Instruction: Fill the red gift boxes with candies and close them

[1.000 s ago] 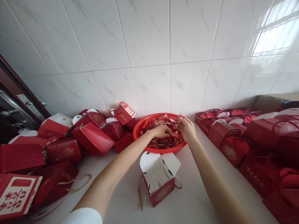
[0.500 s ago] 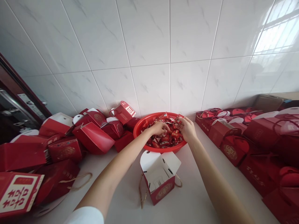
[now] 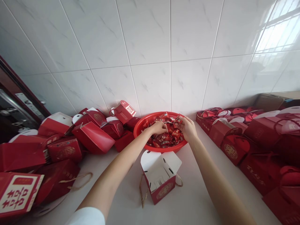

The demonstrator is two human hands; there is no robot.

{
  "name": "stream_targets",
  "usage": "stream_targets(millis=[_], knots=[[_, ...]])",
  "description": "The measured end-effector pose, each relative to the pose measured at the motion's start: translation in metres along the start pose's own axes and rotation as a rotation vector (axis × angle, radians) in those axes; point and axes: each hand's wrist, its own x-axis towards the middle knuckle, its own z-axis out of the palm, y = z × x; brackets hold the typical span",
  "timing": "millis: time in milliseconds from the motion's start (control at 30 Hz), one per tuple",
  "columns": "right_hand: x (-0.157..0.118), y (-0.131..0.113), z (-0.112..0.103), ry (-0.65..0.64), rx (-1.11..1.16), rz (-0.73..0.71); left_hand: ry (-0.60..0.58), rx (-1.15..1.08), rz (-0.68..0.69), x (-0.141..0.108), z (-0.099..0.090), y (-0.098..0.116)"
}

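A red plastic basket (image 3: 138,128) full of red-wrapped candies (image 3: 164,137) stands against the wall. Over the middle of the pile, my left hand (image 3: 159,127) has its fingers curled down and pressed together; what is between them is hidden. At the basket's right side my right hand (image 3: 187,127) is turned inward, its fingers bent around red wrapped candies. Just in front of the basket sits an open red gift box (image 3: 164,190) with a white inside, its flaps up and rope handles hanging at both sides. No candies show inside it.
Several red gift boxes (image 3: 93,137) lie in a jumbled heap on the left, some with flaps open. More red boxes (image 3: 231,150) stand in rows along the right. A tiled wall (image 3: 150,84) closes off the back of the white table (image 3: 187,200).
My left hand has shifted slightly within the basket, its fingers drawn closer together over the candies. My right hand stays nearly in place, fingers slightly shifted. The open box has not moved.
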Motion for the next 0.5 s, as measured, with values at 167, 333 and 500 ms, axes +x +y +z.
stream_targets(millis=[167, 333, 500], knots=[[-0.0001, 0.0007, -0.0004, -0.008, 0.0, -0.003, -0.022, -0.049, -0.008, -0.0002, 0.0005, -0.001], [0.001, 0.002, -0.0003, -0.006, 0.002, -0.009, -0.071, -0.138, 0.029, -0.0008, -0.0015, -0.0042], [0.0017, 0.0026, -0.0011, -0.018, -0.008, 0.002, 0.121, -0.309, 0.129, 0.0031, -0.0068, -0.0089]])
